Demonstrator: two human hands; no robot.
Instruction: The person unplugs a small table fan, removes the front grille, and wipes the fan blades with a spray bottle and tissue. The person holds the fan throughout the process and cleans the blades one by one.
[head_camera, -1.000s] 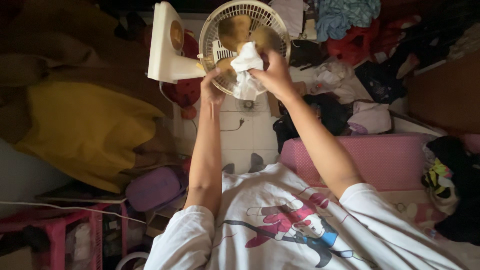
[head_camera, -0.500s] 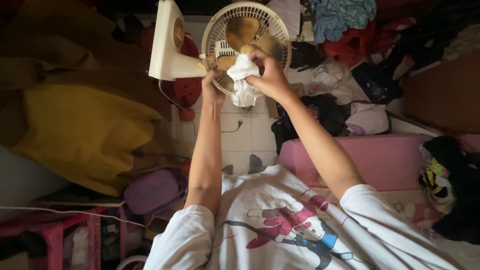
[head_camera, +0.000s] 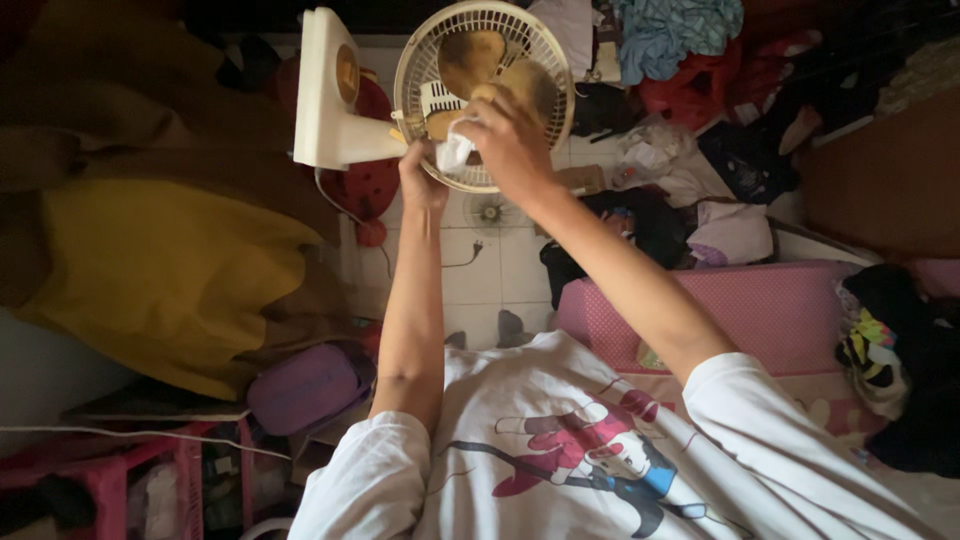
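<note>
The white cloth (head_camera: 455, 150) has bunched smaller under the right hand (head_camera: 512, 145), whose fingers press it against the fan (head_camera: 484, 95) grille. The left hand (head_camera: 422, 180) grips the rim; that thin wire guard probably bends easily, so the stiff neck is the safer hold.

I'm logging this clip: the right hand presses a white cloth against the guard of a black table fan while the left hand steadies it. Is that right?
Not quite: the head view shows the fan is cream-white, not black. The rest holds: the right hand presses the white cloth against the guard, and the left hand steadies it.
</note>
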